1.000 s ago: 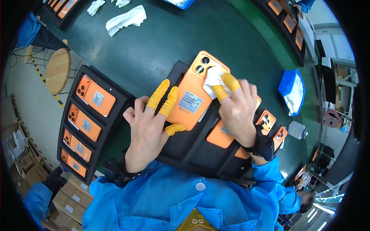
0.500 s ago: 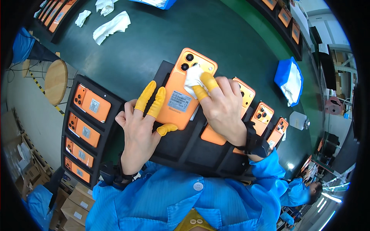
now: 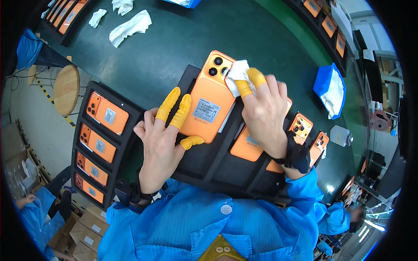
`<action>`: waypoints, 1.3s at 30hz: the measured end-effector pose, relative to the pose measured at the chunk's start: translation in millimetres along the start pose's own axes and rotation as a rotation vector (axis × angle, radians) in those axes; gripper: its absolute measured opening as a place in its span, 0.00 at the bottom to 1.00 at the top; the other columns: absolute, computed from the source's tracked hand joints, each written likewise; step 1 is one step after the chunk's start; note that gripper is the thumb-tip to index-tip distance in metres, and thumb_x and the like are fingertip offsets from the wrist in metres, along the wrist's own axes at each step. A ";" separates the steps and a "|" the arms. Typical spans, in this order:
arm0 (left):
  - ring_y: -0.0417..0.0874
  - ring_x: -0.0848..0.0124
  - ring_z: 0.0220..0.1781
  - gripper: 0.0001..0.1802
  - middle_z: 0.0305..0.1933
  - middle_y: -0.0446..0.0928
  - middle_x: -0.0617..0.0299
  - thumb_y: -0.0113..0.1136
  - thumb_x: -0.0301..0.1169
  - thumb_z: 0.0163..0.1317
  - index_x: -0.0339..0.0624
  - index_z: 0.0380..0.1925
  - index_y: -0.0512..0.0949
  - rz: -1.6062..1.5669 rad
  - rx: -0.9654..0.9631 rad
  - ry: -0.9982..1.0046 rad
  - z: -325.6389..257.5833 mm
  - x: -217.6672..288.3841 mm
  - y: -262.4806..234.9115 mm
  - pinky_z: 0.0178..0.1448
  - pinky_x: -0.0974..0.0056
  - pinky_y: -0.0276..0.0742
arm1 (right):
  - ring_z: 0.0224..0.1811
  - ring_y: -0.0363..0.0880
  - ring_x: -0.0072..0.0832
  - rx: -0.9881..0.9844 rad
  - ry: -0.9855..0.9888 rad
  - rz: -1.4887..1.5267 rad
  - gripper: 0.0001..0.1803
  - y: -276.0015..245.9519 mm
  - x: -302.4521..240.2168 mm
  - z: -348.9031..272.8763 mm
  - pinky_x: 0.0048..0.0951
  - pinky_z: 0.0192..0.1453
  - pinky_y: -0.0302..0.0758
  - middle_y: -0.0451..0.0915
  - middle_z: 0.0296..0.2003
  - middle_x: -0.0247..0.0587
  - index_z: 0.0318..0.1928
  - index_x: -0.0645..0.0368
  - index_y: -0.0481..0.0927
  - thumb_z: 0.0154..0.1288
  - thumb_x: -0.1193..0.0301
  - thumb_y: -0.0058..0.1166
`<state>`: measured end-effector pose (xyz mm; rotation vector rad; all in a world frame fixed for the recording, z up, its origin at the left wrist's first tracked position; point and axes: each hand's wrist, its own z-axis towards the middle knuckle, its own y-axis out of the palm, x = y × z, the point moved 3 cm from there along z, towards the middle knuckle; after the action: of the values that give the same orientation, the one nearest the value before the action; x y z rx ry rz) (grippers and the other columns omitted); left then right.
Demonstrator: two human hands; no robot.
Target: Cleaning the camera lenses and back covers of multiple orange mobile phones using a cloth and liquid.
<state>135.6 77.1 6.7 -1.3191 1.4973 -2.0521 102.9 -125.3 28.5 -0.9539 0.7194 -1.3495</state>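
An orange phone [image 3: 212, 98] lies back side up and tilted over the black tray in front of me, its camera end pointing away. A pale label shows on its back. My left hand [image 3: 162, 139], with yellow finger cots on, steadies it: two fingers run along its left edge and the thumb presses at its bottom end. My right hand [image 3: 265, 108], also in yellow finger cots, pinches a folded white wipe [image 3: 237, 77] against the phone's upper right edge beside the cameras. Part of the phone's corner is hidden by the wipe.
More orange phones [image 3: 244, 145] sit in the black tray [image 3: 217, 172] under my hands. A second phone tray [image 3: 136, 115] stands at left. Loose white wipes [image 3: 130, 28] lie on the green table [image 3: 174, 48]. A blue bin [image 3: 321, 85] of wipes and a clear bottle [image 3: 339, 135] are at right.
My right hand has slid the wipe rightward from the phone's back by the cameras to its upper right edge. The left hand keeps its hold.
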 end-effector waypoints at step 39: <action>0.63 0.54 0.67 0.47 0.71 0.61 0.56 0.74 0.36 0.42 0.46 0.66 0.66 -0.145 0.079 0.128 3.4 -9.3 0.3 0.68 0.54 0.60 | 0.35 0.74 0.42 0.126 0.343 -0.037 0.11 -76.3 57.9 -77.0 0.40 0.38 0.74 0.76 0.35 0.48 0.29 0.66 0.79 0.39 0.79 0.62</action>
<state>143.3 81.2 1.9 -1.3244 1.3918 -2.3012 6.3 -191.4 66.2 -0.6441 0.8663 -1.5923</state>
